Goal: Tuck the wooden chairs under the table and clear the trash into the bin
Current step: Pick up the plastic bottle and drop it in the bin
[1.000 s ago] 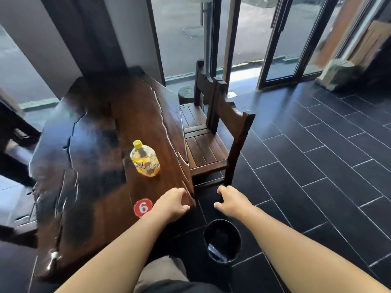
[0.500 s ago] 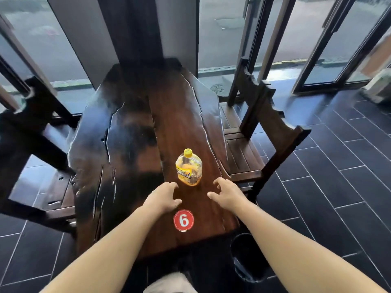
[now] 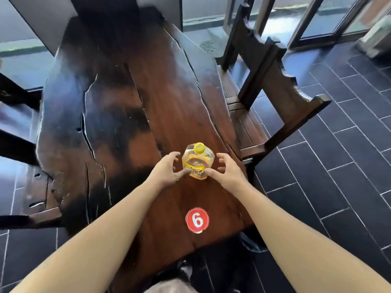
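A clear plastic bottle (image 3: 197, 160) with a yellow cap and yellow label stands upright on the dark wooden table (image 3: 118, 123), near its right edge. My left hand (image 3: 167, 171) is at the bottle's left side and my right hand (image 3: 227, 171) at its right, fingers spread and curled around it; both thumbs touch the label, without a closed grip. A wooden chair (image 3: 264, 85) sits on the table's right, its seat partly under the tabletop. Another dark chair (image 3: 19, 127) shows at the left edge. The bin (image 3: 251, 244) is mostly hidden under the table's near right corner.
A red round sticker with a white 6 (image 3: 197, 219) lies on the tabletop near me. Dark tiled floor (image 3: 338, 166) stretches to the right. Glass doors and windows (image 3: 317, 17) line the far side, with a dark pillar behind the table.
Both hands have moved forward from the table's near edge, past the 6 sticker, to either side of the bottle. The view has shifted over the table, and the bin has slid out of sight.
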A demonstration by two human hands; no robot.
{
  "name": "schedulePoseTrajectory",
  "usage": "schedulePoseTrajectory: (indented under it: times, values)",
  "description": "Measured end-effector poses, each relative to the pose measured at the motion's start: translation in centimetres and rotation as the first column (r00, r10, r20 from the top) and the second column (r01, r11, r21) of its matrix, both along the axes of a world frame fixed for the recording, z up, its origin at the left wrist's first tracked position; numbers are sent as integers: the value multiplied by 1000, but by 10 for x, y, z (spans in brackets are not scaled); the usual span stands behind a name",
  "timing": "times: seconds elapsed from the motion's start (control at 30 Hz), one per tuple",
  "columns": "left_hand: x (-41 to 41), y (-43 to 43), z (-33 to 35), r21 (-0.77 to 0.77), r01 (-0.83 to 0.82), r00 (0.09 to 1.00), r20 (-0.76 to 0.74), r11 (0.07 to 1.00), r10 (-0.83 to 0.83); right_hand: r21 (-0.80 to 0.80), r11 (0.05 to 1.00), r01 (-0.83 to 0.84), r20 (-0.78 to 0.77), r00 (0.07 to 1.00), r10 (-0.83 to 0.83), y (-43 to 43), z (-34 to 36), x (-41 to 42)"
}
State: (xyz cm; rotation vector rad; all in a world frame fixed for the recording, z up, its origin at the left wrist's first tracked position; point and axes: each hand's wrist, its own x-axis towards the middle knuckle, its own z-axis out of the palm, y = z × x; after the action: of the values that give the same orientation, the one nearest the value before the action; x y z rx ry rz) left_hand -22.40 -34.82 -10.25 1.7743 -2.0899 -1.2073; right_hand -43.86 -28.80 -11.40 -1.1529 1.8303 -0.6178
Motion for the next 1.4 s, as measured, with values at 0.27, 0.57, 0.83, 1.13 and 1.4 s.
schedulePoseTrajectory:
  times: [0.27, 0.57, 0.83, 1.13, 1.4]
  values:
    - [-9, -23, -25, 139, -12, 987, -158, 990, 35, 7, 999, 45, 115, 992, -46, -19, -19, 0]
    - [-17, -20, -34, 196, -43, 940, -325, 980, 106, -24, 999, 47, 238, 970, -40, -22, -27, 3]
    - [-22, -13, -29, 234, -92, 892, -412, 968, 185, -48, 996, 75, 254, 965, -60, -18, -20, 3]
    - [-41, -2, -10, 200, -56, 889, -436, 978, 140, -76, 989, 124, 251, 963, -101, 0, 6, -13]
    - [-77, 17, 16, 154, 50, 886, -464, 987, 27, -115, 971, 208, 270, 948, -171, 41, 45, -44]
